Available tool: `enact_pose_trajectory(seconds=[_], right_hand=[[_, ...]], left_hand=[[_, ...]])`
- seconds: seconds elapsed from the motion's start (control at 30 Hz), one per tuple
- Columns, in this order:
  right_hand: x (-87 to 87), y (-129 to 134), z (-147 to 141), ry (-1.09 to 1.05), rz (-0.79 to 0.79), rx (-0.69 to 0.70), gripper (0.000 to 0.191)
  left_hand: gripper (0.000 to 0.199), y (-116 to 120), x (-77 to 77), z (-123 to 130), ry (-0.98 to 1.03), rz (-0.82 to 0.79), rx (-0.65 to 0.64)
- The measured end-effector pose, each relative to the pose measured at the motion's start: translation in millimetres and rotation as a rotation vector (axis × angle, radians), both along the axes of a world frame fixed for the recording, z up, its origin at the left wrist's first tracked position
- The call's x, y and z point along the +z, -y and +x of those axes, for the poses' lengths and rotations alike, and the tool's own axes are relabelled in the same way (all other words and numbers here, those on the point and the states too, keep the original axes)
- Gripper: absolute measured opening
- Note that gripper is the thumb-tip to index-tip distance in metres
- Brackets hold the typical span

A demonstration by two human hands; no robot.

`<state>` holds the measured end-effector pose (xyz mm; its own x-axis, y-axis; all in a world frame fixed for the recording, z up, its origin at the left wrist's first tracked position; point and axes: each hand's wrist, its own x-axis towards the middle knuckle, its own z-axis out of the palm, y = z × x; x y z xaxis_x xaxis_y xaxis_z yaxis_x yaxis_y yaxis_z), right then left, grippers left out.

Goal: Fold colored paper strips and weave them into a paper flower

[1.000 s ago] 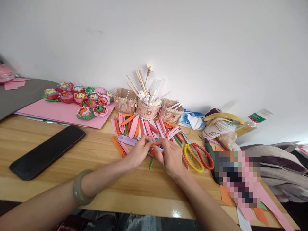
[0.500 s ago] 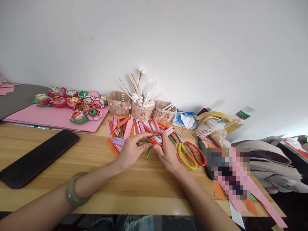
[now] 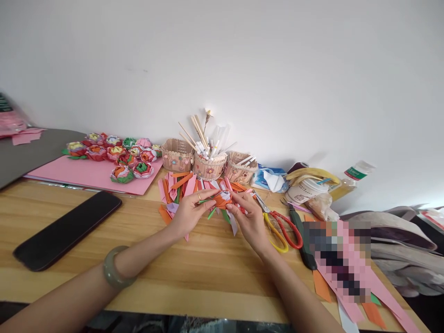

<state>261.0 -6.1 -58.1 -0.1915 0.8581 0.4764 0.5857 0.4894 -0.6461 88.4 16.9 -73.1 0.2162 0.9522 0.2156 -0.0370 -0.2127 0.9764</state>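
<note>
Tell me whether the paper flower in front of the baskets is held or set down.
Held: the left hand and right hand pinch the paper flower between thumb and fingers from opposite sides.

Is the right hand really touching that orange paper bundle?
Touching. In the head view, the right hand pinches the side of the orange paper bundle, with no gap showing.

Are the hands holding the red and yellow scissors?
No, the left hand and right hand hold folded paper; the scissors lie on the table.

Paper flower (image 3: 223,200) part-hidden by right hand (image 3: 250,222); pixelated patch (image 3: 342,266) unreadable.
</note>
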Motion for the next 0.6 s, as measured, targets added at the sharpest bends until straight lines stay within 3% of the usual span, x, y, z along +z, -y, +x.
enact_pose_trajectory(seconds=[0.2,0.37,0.6], right_hand=[[-8.6,-2,0,0.141,0.219,0.063,0.037],[-15.5,0,-4,0.299,0.396,0.008,0.048],[-10.3,5,-9,0.228,0.279,0.070,0.042]], left_hand=[[0.028,3,-5.6,2,-0.027,0.141,-0.023],[0.027,4,-12.3,3,-0.097,0.361,0.030],[0.026,1,-14.4,4,-0.097,0.416,0.070]])
